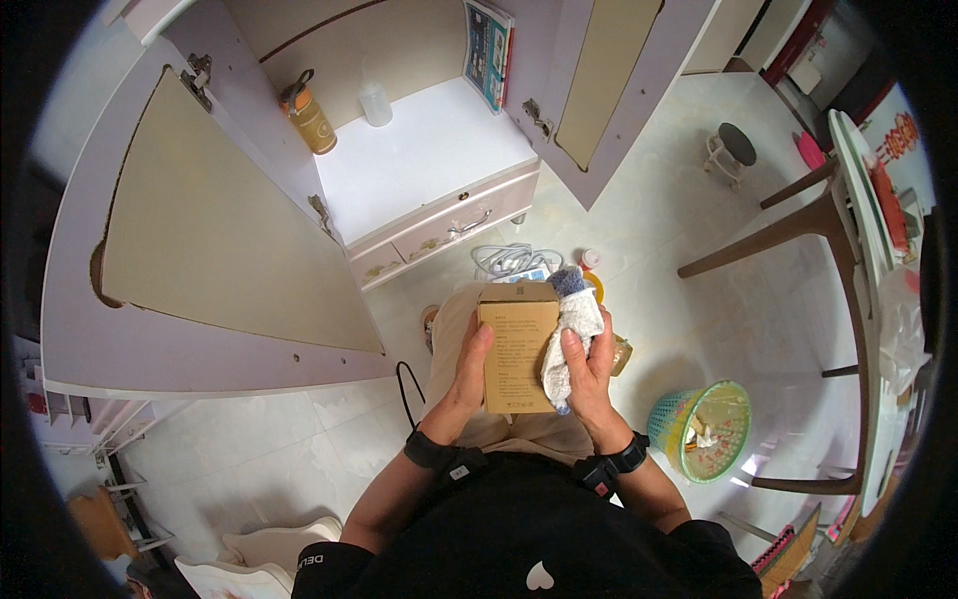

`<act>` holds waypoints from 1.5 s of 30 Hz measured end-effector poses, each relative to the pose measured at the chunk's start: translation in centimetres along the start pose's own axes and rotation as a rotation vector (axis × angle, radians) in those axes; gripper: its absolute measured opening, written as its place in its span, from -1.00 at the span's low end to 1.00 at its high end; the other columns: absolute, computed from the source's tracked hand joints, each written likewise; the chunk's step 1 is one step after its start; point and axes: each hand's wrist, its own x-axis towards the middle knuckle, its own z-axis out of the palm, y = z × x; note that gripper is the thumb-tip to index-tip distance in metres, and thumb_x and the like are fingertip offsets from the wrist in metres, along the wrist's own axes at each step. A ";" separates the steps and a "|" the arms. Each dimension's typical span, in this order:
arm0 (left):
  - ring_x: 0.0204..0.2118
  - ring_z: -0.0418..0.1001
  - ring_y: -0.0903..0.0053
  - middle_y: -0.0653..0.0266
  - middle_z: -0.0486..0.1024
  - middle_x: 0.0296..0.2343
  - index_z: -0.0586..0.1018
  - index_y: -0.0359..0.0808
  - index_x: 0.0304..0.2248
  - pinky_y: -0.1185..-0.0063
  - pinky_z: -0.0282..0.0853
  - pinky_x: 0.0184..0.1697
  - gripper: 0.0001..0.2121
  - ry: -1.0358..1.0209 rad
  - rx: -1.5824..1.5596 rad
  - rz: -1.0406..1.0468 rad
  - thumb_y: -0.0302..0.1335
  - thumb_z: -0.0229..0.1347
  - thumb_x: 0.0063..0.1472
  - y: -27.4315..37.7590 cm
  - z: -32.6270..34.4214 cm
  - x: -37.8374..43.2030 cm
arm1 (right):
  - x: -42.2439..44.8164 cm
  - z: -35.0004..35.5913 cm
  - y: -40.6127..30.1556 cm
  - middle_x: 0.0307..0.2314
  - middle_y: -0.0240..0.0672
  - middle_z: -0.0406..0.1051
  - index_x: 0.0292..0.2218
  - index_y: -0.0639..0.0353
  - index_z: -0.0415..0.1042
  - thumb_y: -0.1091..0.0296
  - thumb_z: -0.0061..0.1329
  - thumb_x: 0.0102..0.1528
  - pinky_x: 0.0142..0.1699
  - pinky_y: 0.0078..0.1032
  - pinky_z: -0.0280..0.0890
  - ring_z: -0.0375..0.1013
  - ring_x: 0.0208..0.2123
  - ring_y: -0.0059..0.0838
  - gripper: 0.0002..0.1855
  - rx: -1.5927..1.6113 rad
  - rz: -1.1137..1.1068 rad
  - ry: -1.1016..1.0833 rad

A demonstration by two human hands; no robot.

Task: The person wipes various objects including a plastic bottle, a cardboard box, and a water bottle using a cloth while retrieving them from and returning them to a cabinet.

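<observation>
Upright before my body is a brown cardboard box [520, 359] with small printing on the side that faces me. My left hand [470, 367] grips its left edge, thumb on the printed face. In my right hand [590, 371] is a white cloth [581, 314] with a blue-grey end, pressed along the box's right side. The right thumb lies over the cloth. Ahead stands a cabinet with both doors swung out. On its white shelf [426, 150] are an orange-topped bottle [310, 120], a translucent plastic bottle [376, 105] and upright booklets [488, 60].
On the floor past the box lie a coiled grey cable [516, 258] and a small red-and-white container [590, 259]. A lined wastebasket [662, 427] stands to the right, near a table [846, 247]. The left cabinet door [217, 247] reaches far out beside me. A round stool [735, 146] is farther off.
</observation>
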 end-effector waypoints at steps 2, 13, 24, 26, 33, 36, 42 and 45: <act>-0.05 0.27 0.57 0.27 0.29 -0.09 0.18 -0.30 0.04 0.58 0.18 0.00 -0.55 0.006 -0.011 0.000 -0.17 -0.23 0.27 -0.1 0.0 0.0 | 0.0 -0.1 0.1 -0.21 -0.25 0.29 0.02 0.33 0.05 0.32 -0.16 0.17 -0.06 -0.56 0.18 0.27 -0.18 -0.53 -0.54 -0.006 -0.002 -0.001; -0.07 0.28 0.58 0.26 0.29 -0.10 0.19 -0.30 0.02 0.59 0.20 -0.02 -0.56 0.021 -0.011 -0.002 -0.19 -0.23 0.27 0.5 0.6 -0.2 | -0.7 -0.2 0.4 -0.20 -0.24 0.28 0.01 0.33 0.06 0.33 -0.16 0.17 -0.03 -0.55 0.16 0.26 -0.15 -0.52 -0.55 -0.004 0.048 -0.017; -0.05 0.26 0.56 0.25 0.27 -0.09 0.18 -0.31 0.02 0.57 0.18 0.00 -0.55 0.025 0.045 0.011 -0.17 -0.22 0.26 0.5 0.3 0.0 | -1.3 -0.3 0.9 -0.15 -0.22 0.27 0.05 0.36 0.01 0.33 -0.19 0.18 -0.01 -0.54 0.13 0.24 -0.12 -0.50 -0.52 0.001 0.073 -0.008; -0.05 0.25 0.56 0.25 0.27 -0.09 0.18 -0.31 0.02 0.57 0.17 0.01 -0.55 0.018 0.044 0.015 -0.17 -0.21 0.26 0.5 0.3 0.1 | -1.3 -0.2 0.9 -0.16 -0.23 0.27 0.05 0.35 0.02 0.34 -0.20 0.19 -0.01 -0.54 0.13 0.24 -0.12 -0.50 -0.53 0.000 0.060 -0.001; -0.04 0.23 0.55 0.24 0.26 -0.09 0.18 -0.32 0.02 0.56 0.14 0.02 -0.54 0.017 0.088 0.047 -0.17 -0.20 0.26 0.8 0.4 0.1 | -1.0 0.1 0.6 -0.15 -0.24 0.26 0.04 0.34 0.06 0.33 -0.23 0.20 0.01 -0.55 0.12 0.23 -0.11 -0.51 -0.57 -0.014 0.060 0.016; -0.03 0.22 0.55 0.25 0.26 -0.09 0.18 -0.32 0.01 0.56 0.13 0.02 -0.53 0.006 0.103 0.061 -0.16 -0.19 0.25 0.9 0.3 0.1 | -0.9 0.1 0.4 -0.14 -0.24 0.26 0.03 0.33 0.08 0.31 -0.24 0.21 0.01 -0.55 0.11 0.22 -0.10 -0.51 -0.58 0.005 0.072 0.007; -0.02 0.19 0.56 0.23 0.23 -0.08 0.16 -0.35 0.02 0.55 0.12 0.03 -0.50 -0.013 0.155 0.082 -0.14 -0.17 0.23 1.3 0.6 0.0 | -0.8 0.1 0.5 -0.14 -0.26 0.27 0.02 0.30 0.10 0.28 -0.25 0.21 0.01 -0.55 0.11 0.22 -0.11 -0.54 -0.59 0.011 0.089 0.012; -0.01 0.18 0.55 0.22 0.22 -0.07 0.14 -0.35 0.03 0.54 0.11 0.04 -0.48 -0.018 0.166 0.089 -0.14 -0.17 0.23 1.3 0.5 -0.1 | -0.7 0.1 0.6 -0.17 -0.28 0.29 0.00 0.29 0.13 0.27 -0.23 0.21 -0.01 -0.55 0.13 0.24 -0.13 -0.54 -0.60 0.035 0.102 0.035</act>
